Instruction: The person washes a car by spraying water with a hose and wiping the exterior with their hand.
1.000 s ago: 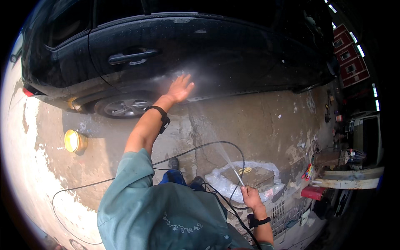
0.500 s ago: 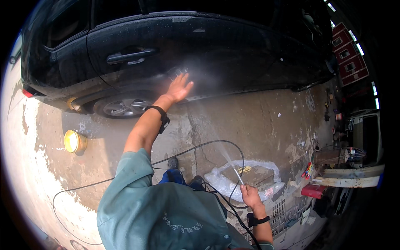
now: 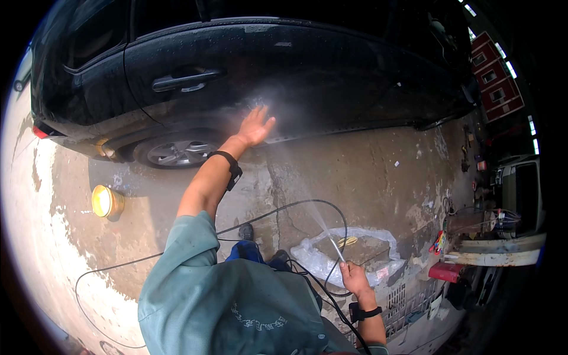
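My right hand (image 3: pixel 355 278) is wrapped round a metal spray wand (image 3: pixel 337 249), which sends a fan of water up and left. The spray strikes the lower door of a dark car (image 3: pixel 331 77) and breaks into mist there. My left hand (image 3: pixel 255 125) is stretched out near that door with its fingers apart, at the edge of the mist; whether it touches the panel I cannot tell. A black hose (image 3: pixel 334 302) runs by my right arm and loops over the floor. Left of my hand are the door handle (image 3: pixel 186 80) and a wheel (image 3: pixel 180 152).
A yellow bucket (image 3: pixel 107 202) stands on the wet concrete at left. Clear plastic sheeting (image 3: pixel 313 260) lies beside my feet, near a floor grate (image 3: pixel 395 302). At right are a red box (image 3: pixel 445 271) and pale long car parts (image 3: pixel 497 251). Hose loops cross the ground by my shoes.
The mist on the door has shifted slightly around my left hand. Both hands keep almost the same places, and water still sprays from the wand.
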The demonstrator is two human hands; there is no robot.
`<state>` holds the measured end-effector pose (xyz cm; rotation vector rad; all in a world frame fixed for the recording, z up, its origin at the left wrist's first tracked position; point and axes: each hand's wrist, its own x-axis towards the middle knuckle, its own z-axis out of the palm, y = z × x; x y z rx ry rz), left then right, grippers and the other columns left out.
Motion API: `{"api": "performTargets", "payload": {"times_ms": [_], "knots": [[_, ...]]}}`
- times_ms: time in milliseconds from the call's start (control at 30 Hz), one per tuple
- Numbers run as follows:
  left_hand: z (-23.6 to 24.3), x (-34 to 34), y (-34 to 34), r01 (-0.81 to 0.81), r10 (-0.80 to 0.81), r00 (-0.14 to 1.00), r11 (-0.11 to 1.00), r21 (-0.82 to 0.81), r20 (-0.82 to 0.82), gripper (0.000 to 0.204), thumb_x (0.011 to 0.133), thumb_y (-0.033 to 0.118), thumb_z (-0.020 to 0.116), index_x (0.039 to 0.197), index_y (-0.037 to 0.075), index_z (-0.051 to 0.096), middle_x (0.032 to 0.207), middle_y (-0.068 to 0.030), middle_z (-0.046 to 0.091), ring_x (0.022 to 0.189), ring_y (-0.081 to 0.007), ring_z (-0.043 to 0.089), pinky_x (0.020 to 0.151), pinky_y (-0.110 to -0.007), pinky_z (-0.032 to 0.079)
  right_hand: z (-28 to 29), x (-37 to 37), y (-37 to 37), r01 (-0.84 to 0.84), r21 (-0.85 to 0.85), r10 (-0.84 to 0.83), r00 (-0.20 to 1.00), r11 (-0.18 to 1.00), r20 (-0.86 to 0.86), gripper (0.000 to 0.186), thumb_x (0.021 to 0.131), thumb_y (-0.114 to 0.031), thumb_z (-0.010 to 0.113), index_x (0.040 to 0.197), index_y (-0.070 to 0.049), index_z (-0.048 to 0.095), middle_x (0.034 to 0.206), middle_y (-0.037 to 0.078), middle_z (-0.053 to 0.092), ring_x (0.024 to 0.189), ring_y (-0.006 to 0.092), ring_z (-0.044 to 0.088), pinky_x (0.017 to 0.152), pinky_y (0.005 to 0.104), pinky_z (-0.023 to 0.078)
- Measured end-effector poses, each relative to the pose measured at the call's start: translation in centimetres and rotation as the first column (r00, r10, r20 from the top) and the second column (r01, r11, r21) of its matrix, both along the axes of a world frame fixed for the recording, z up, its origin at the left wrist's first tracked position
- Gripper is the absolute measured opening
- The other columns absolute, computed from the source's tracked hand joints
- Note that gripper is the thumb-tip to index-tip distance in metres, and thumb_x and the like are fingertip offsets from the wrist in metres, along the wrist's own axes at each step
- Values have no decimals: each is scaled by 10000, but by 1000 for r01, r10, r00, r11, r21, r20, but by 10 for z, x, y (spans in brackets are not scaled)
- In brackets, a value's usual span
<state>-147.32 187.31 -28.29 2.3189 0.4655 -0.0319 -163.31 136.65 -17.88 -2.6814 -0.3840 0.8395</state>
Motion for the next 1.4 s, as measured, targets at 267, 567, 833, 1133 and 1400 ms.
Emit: {"api": "performTargets", "payload": {"times_ms": [267, 567, 833, 1133, 1400], "knots": [[-3, 0, -3, 5, -5, 1000, 1000, -4, 16, 699, 926, 533, 301, 1454, 90, 181, 1510, -181, 123, 1403, -317, 99, 1133, -401, 109, 1, -2, -1, 7, 20, -7, 1000, 1000, 6, 478, 931, -422, 436, 805, 19, 569, 738, 284, 588, 766, 484, 571, 654, 491, 458], [-4, -3, -2, -16, 17, 999, 1000, -15, 32, 705, 914, 535, 321, 1440, 77, 222, 1499, -181, 168, 1389, -322, 150, 1127, -409, 155, 4, -1, 0, 10, 23, -10, 1000, 1000, 1, 462, 930, -411, 442, 817, 18, 571, 748, 283, 588, 774, 482, 571, 663, 494, 457], [8, -6, 8, -99, 364, 931, 335, -937, 31, 730, 930, 569, 265, 1438, 48, 223, 1506, -132, 193, 1397, -259, 169, 1121, -365, 178, -3, -2, -12, 66, 3, -66, 998, 998, 13, 480, 936, -421, 426, 822, 20, 579, 758, 282, 591, 780, 479, 573, 666, 484, 456], [46, -46, 26, 394, 446, 879, -475, -787, 171, 592, 959, 371, 257, 1383, -40, 292, 1429, -212, 323, 1327, -331, 324, 1081, -422, 309, -18, -9, -66, 234, 25, -235, 970, 972, 64, 486, 943, -405, 430, 830, 41, 589, 768, 287, 595, 787, 474, 580, 672, 452, 465], [53, -41, 13, 374, 405, 900, -527, -763, 161, 510, 928, 198, 329, 1367, -59, 299, 1417, -243, 319, 1322, -348, 326, 1094, -428, 298, -14, -13, -67, 196, 45, -199, 976, 980, 83, 484, 945, -393, 430, 788, 43, 569, 750, 290, 581, 756, 477, 568, 651, 453, 455]]}}
